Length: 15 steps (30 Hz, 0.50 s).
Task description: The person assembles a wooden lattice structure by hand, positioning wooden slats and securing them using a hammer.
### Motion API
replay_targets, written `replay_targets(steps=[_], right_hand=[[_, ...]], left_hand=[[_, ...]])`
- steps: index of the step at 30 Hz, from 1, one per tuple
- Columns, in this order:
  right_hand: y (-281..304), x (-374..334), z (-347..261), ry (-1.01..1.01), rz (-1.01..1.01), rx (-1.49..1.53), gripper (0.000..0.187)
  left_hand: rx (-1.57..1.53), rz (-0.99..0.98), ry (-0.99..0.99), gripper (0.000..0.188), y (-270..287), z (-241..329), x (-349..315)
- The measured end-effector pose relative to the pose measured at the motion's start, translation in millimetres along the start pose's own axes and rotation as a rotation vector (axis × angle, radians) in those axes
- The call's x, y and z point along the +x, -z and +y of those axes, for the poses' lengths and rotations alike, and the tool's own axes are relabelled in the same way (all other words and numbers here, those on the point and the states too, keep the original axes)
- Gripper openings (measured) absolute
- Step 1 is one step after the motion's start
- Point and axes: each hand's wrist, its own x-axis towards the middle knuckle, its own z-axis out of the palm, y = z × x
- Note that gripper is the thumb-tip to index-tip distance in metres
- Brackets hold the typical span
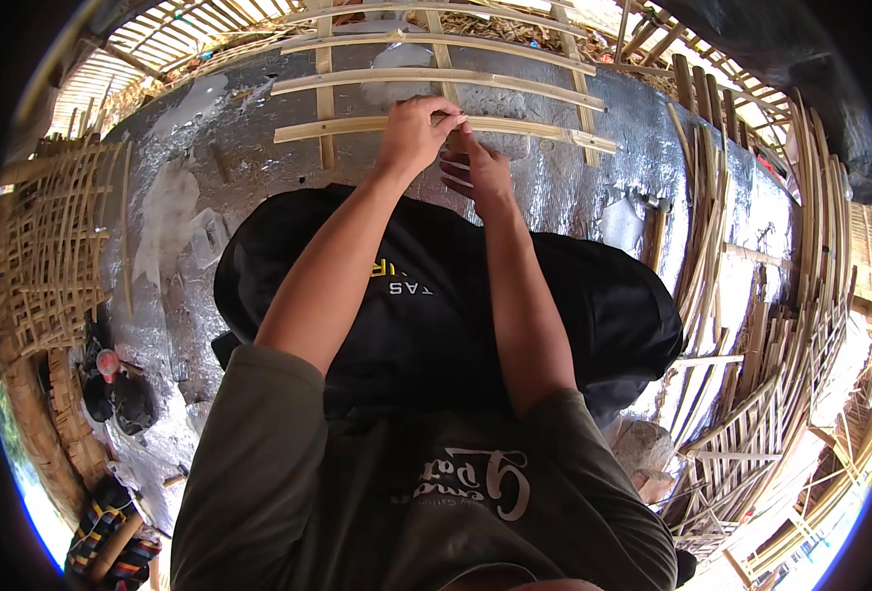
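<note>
"While the left hand (419,136) and right hand (480,175) met fingertip to fingertip at its nearest slat, where was the bamboo frame (357,78)?"

"Over the silvery ground sheet (574,202), beyond the dark-clad legs (593,305). Whether the fingers pinched something small, nobody could tell."

"And around?"

"Woven lattice (57,246) stood left; long bamboo strips (702,256) lined the right."
</note>
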Motion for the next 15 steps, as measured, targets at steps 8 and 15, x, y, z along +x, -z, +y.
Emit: replay_targets(steps=[8, 15], right_hand=[[0.1, -1.1, -0.8, 0.002, -0.006, -0.021, 0.065], [1.4, 0.4, -1.2, 0.004, 0.005, -0.027, 0.063]], left_hand=[[-0.053, 0.014, -0.010, 0.016, -1.3, -3.1, -0.8], [-0.066, -0.008, 0.077, 0.016, -4.8, -11.1, -1.0]])
